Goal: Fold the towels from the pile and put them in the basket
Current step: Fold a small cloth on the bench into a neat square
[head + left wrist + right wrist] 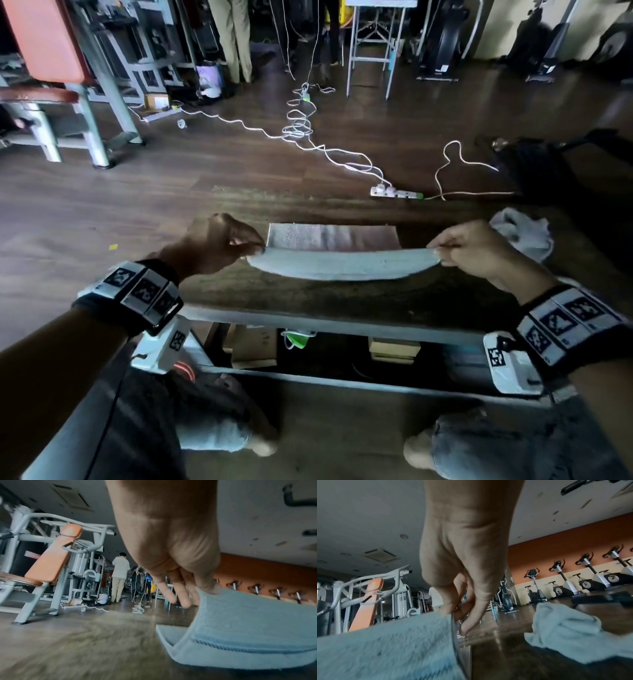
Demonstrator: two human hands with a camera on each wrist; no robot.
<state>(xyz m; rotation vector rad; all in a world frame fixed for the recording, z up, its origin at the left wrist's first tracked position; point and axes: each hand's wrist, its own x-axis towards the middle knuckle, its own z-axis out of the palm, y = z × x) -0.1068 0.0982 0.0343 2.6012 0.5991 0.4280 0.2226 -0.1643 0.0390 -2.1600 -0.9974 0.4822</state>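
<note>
A light blue towel [342, 265] lies across the dark wooden table [342, 301], its near edge lifted and folded over the far half [329, 236]. My left hand [246, 248] pinches the towel's left corner, and the left wrist view shows the thumb on the towel [240, 622]. My right hand [436, 253] pinches the right corner, seen in the right wrist view on the towel [385, 649]. A crumpled towel [524, 233] [565, 628], the pile, sits just right of my right hand. No basket is in view.
A power strip [395, 192] and white cables [298, 126] lie on the floor beyond the table. Gym machines [68, 85] stand at the back left, a metal stool [373, 51] at the back. A dark bag [548, 164] sits at the far right. Boxes [394, 349] lie under the table.
</note>
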